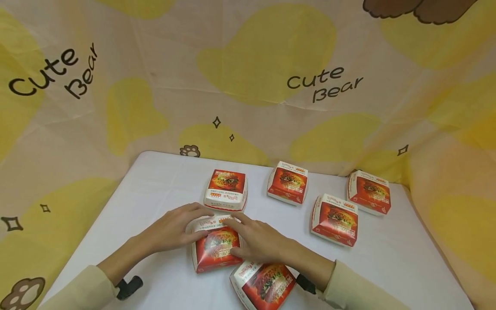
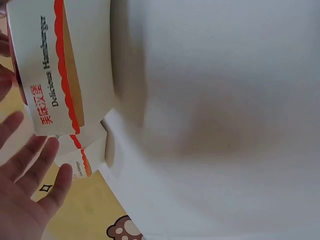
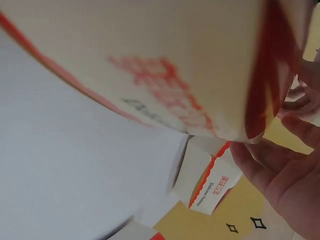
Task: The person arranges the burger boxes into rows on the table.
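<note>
Right in front of me, a red and white hamburger box (image 1: pixel 218 247) lies lid up on the white table, with both hands over it. My left hand (image 1: pixel 178 228) is at its far left edge, thumb over the lid; in the left wrist view, that hand's fingers (image 2: pixel 37 170) are extended beside a box's corner. From the right, my right hand (image 1: pixel 259 241) reaches over the lid with thumb and fingers spread. A second hamburger box (image 1: pixel 267 286) sits turned at an angle under the right forearm, partly covered by it. Behind the hands stands another box (image 1: pixel 226 189).
Farther right are three more hamburger boxes: one at the back (image 1: pixel 288 183), one nearer (image 1: pixel 335 219), one at the far right (image 1: pixel 369 192). A yellow patterned cloth (image 1: pixel 255 56) hangs behind and beside the white table (image 1: pixel 155 185).
</note>
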Available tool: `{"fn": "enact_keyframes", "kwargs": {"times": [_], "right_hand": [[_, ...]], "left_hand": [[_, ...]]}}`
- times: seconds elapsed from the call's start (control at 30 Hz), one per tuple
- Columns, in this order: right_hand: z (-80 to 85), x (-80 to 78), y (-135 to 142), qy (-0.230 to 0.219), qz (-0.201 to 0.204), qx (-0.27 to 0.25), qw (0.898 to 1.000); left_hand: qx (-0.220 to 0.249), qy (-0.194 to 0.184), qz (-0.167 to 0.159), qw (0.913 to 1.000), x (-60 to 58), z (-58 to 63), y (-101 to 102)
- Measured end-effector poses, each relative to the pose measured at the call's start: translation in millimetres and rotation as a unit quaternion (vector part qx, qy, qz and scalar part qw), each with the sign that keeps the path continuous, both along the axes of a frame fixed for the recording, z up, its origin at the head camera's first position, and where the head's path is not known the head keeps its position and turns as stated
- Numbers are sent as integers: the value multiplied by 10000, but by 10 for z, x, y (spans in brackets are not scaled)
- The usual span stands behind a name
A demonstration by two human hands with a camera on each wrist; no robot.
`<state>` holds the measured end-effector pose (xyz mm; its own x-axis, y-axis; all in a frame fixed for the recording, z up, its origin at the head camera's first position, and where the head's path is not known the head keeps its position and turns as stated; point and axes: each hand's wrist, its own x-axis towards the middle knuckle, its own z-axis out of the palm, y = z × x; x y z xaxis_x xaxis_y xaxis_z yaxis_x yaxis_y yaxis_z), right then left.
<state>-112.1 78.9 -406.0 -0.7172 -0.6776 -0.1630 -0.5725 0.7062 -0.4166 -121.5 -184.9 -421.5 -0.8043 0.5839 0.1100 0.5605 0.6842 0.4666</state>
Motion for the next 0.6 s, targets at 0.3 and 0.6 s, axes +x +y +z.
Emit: {"fn": "enact_keyframes", "kwargs": {"times": [0.3,0.6], "right_hand": [[-1,-16,50,-142,-80,-202,9997],[20,-52,73,55,133,-36,9999]], "left_hand": [[-115,-287,-432,9986,20,8,-2],[187,-432,-296,9985,4,18,5]]}}
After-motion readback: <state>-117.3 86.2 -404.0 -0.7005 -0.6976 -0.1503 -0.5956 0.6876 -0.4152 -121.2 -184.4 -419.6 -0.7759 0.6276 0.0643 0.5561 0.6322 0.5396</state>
